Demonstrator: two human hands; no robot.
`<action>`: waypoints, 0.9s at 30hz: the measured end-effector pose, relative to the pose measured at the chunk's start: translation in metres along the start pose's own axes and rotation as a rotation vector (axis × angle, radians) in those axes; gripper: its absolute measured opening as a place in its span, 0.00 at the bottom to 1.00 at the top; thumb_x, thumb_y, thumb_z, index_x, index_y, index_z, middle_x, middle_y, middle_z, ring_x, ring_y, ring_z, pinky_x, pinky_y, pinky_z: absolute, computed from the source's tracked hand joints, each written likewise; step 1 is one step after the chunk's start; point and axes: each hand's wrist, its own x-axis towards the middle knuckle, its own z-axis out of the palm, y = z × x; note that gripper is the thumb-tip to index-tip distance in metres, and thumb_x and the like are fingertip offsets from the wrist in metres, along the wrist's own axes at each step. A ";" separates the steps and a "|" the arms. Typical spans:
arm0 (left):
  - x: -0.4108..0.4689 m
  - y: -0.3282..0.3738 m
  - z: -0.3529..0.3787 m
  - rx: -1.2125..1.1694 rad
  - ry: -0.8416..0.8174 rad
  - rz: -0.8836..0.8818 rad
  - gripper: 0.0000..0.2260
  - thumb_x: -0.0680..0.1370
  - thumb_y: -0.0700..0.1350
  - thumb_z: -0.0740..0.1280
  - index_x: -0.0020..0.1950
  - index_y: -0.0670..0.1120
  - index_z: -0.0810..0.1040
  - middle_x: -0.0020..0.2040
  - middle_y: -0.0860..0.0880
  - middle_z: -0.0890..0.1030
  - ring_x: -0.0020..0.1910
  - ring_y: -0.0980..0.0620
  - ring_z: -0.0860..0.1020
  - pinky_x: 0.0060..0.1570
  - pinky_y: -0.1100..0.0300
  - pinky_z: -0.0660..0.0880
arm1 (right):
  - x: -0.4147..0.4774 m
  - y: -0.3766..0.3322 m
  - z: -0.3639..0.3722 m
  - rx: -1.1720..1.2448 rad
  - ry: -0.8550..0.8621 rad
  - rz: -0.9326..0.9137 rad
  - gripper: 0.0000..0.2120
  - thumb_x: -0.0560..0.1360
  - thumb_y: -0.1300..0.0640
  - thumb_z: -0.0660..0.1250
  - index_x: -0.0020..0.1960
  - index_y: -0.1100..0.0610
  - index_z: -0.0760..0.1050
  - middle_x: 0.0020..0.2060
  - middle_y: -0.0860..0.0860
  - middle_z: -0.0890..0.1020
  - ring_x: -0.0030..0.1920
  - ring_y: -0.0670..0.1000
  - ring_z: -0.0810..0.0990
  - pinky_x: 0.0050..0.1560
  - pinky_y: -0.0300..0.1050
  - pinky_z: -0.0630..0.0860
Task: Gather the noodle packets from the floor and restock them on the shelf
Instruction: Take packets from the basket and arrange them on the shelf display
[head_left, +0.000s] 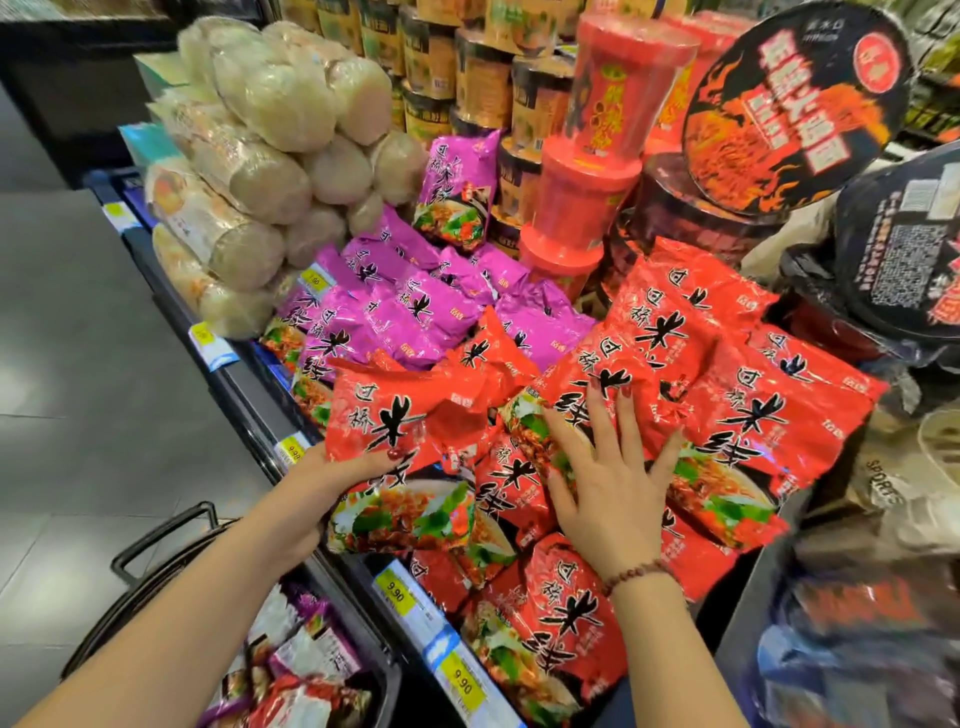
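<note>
Shelf (244, 400) of red noodle packets (748, 415), left hand (311, 499) fingers pinching one packet (395, 415), right hand (613, 493) fingers splayed atop them

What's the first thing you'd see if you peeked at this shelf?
A heap of red noodle packets fills the middle, with the right hand spread flat on it and the left hand gripping one packet in front. Purple packets lie behind on the left, and a black flame-printed bowl tilts at top right.

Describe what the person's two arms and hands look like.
No sleeves are in view on either arm. The left hand and right hand have long nails painted dark red. A bracelet of round reddish-brown beads circles the right wrist.
</note>
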 end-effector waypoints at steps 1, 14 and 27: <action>-0.002 -0.002 0.003 0.029 -0.040 0.000 0.44 0.48 0.58 0.84 0.62 0.47 0.78 0.56 0.44 0.83 0.57 0.42 0.80 0.64 0.41 0.71 | -0.002 0.000 -0.004 0.024 0.056 -0.005 0.27 0.73 0.47 0.70 0.70 0.42 0.69 0.75 0.50 0.63 0.76 0.57 0.57 0.71 0.71 0.39; 0.004 -0.038 0.054 0.458 -0.142 0.163 0.15 0.71 0.39 0.75 0.45 0.56 0.74 0.42 0.61 0.76 0.37 0.76 0.75 0.40 0.77 0.72 | -0.079 -0.067 -0.029 0.994 -0.236 0.601 0.53 0.63 0.43 0.78 0.75 0.35 0.46 0.67 0.28 0.61 0.69 0.39 0.65 0.66 0.47 0.71; -0.014 -0.106 0.047 1.022 0.001 0.871 0.44 0.70 0.65 0.68 0.79 0.53 0.49 0.79 0.56 0.52 0.77 0.53 0.54 0.74 0.59 0.54 | -0.072 -0.068 -0.011 0.811 -0.025 0.583 0.18 0.74 0.59 0.70 0.57 0.41 0.71 0.44 0.48 0.81 0.36 0.43 0.74 0.42 0.38 0.74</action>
